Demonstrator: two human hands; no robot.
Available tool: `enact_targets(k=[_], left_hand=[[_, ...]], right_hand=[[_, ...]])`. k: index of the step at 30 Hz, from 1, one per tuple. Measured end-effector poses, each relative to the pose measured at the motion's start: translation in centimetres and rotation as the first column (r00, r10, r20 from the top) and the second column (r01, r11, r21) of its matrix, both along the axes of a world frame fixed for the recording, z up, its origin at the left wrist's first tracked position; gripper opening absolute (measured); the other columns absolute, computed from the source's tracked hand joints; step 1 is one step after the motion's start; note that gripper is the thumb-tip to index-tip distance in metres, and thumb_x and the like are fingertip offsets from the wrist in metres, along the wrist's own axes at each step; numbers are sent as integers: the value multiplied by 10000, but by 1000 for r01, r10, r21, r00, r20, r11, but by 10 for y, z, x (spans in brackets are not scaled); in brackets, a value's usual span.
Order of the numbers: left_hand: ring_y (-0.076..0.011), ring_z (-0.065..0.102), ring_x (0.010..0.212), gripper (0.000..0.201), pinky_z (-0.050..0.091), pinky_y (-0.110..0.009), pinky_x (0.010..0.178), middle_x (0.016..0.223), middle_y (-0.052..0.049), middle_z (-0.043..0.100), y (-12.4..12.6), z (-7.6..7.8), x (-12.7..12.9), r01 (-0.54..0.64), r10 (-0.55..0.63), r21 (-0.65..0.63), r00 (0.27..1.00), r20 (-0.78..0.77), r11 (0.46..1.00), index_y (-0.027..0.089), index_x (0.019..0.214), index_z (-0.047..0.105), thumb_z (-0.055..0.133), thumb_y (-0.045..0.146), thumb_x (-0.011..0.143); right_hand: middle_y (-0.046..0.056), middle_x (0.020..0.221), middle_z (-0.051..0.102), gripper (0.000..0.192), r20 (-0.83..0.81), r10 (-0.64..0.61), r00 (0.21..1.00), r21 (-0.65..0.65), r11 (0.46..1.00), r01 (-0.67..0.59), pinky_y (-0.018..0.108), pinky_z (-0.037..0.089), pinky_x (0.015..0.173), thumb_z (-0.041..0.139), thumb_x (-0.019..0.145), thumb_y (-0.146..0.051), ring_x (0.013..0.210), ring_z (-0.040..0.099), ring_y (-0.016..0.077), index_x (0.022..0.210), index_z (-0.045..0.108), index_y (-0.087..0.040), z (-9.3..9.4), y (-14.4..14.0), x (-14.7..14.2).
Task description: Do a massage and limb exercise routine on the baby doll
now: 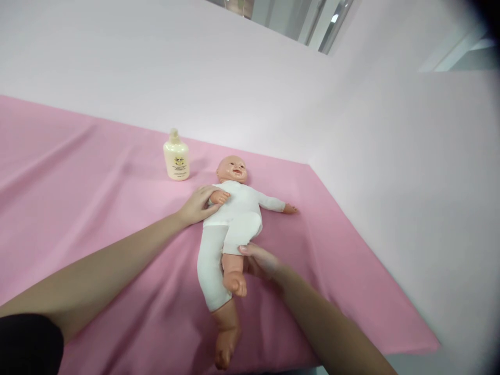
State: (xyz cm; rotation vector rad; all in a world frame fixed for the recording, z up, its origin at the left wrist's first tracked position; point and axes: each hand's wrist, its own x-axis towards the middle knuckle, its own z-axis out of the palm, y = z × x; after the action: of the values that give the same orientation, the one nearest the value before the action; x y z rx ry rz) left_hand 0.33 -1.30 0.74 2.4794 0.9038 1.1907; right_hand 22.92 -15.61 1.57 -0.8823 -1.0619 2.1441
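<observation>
A baby doll (238, 200) in a white long-sleeved top and white trousers lies on its back, head toward the far side. My left hand (200, 205) holds the doll at its arm on the left, and the small doll hand shows above my thumb. Some of my left fingers are hidden behind the doll's arm. With my right hand (261, 260) I grip the lower part of one doll leg, thumb on top of the trouser cuff. That leg is bent and raised across the other, which lies stretched toward me. The doll's other arm reaches out to the right.
A cream pump bottle (177, 160) with a printed label stands upright beyond my left hand. Pink cloth (128, 208) with soft folds covers the table, whose edge slopes away on the right. White walls (390, 156) rise behind and to the right.
</observation>
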Motion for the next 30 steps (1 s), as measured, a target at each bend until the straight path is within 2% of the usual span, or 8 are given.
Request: enact_targets(k=[4,11,17,30], left_hand=[[-289,664,1131,362,485,-457,1037,1203,-112,727,0,0,-1,-8,8,-14,1000,-13,1000,196,1179,646,556,437,924],[-291,666,1117,348,481,-464,1034,1195,-120,730,0,-2,-1,0,0,2,1000,-6,1000,185,1175,643,563,417,927],[-284,671,1120,335,483,-448,1028,1199,-116,732,-1,-1,-1,11,-12,21,1000,1,1000,179,1179,637,563,400,938],[-282,671,1130,332,480,-448,1035,1202,-116,733,0,-1,-1,-1,1,8,1000,-12,1000,185,1171,642,563,405,936]], right_hand=[[54,778,689,573,-13,4,1000,35,999,-4,358,508,789,824,646,-653,746,629,215,913,699,-161,-2,1,0],[94,834,706,569,5,-70,998,29,997,70,406,521,847,784,680,-675,837,654,271,933,719,-170,-6,3,2],[101,835,725,569,-3,-82,997,29,996,82,414,540,866,781,688,-681,837,681,272,918,744,-162,-15,6,4],[104,869,748,539,6,-114,993,45,992,114,424,563,870,791,693,-654,872,714,286,943,742,-179,-13,5,3]])
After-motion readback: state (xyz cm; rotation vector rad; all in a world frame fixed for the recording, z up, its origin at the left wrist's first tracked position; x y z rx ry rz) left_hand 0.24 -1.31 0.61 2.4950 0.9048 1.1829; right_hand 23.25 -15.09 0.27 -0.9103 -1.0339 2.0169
